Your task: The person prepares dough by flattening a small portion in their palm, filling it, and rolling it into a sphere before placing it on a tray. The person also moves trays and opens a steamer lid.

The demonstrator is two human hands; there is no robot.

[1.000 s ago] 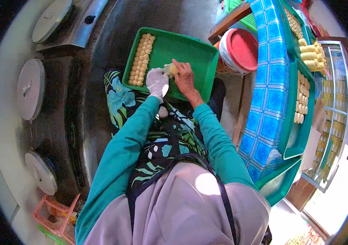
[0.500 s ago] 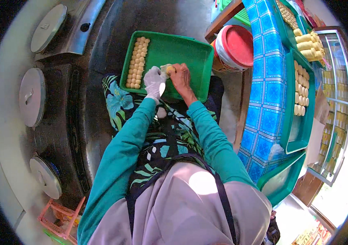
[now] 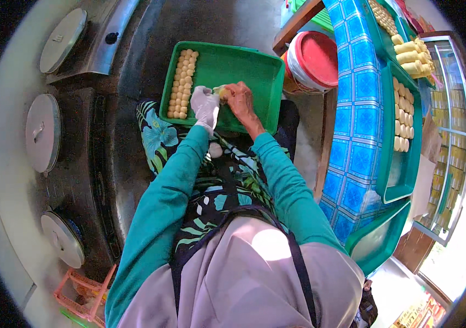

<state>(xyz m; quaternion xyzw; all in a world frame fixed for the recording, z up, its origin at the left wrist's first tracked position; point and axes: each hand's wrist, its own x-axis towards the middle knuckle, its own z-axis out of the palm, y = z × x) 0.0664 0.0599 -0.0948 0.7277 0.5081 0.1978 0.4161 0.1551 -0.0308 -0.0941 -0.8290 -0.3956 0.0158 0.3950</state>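
Observation:
A green rectangular tray point(image 3: 232, 64) rests across my lap. Along its left side sit several small, round, pale dough balls point(image 3: 182, 87) in tight rows. My left hand point(image 3: 205, 105), in a white glove, is closed over the tray just right of those rows. Bare, with fingers bent into a pinch, my right hand point(image 3: 240, 103) meets it from the right. A small pale-yellow dough piece point(image 3: 221, 92) shows between the two hands, mostly covered by the right fingers. What the gloved fingers hold is hidden.
On the right, a table with a blue checked cloth point(image 3: 347, 126) carries green trays of dough rolls point(image 3: 403, 117). A bucket with a red lid point(image 3: 318, 59) stands beyond my lap tray. Metal lids point(image 3: 43, 133) line the dark stove at left, above a pink basket point(image 3: 82, 295).
My right hand has turned slightly over the dough piece, which now shows less. Both hands stay close together above the tray. The rows of dough balls look the same.

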